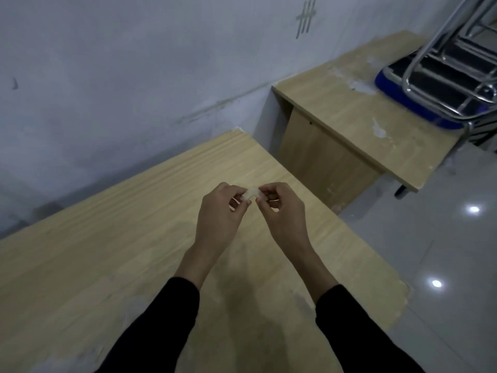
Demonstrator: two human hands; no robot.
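A small pale, translucent piece (252,194) hangs between my two hands above the wooden table (94,265). My left hand (222,214) pinches its left end with curled fingers. My right hand (282,211) pinches its right end the same way. What the piece is cannot be told; most of it is hidden by my fingertips. Both arms wear black sleeves.
A second wooden desk (349,117) stands beyond, to the right, against the pale wall (134,63). On it lies an upturned chair with a blue seat (398,95) and chrome legs (443,63). Grey tiled floor (430,251) runs along the table's right edge.
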